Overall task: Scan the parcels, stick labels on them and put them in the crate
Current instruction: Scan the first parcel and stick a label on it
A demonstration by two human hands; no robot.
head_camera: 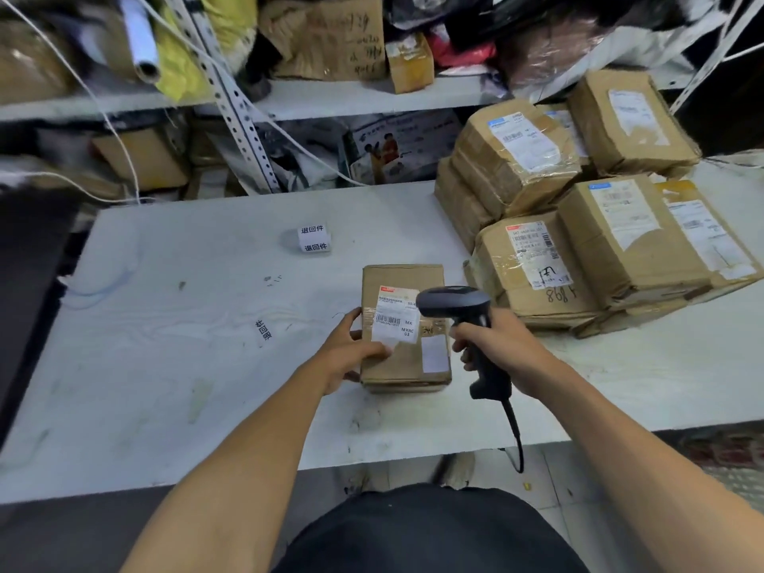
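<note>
One parcel (403, 328) lies flat on the white surface (186, 345), label up, so its barcode faces the scanner (463, 316). The left hand (351, 351) holds its near-left edge, thumb across the label corner, probably to keep it from sliding. The right hand (496, 345) grips the scanner's handle, head tilted over the label. A stack of parcels (578, 225) waits at the right, and a label roll (314, 238) stands behind within reach. No crate is visible.
</note>
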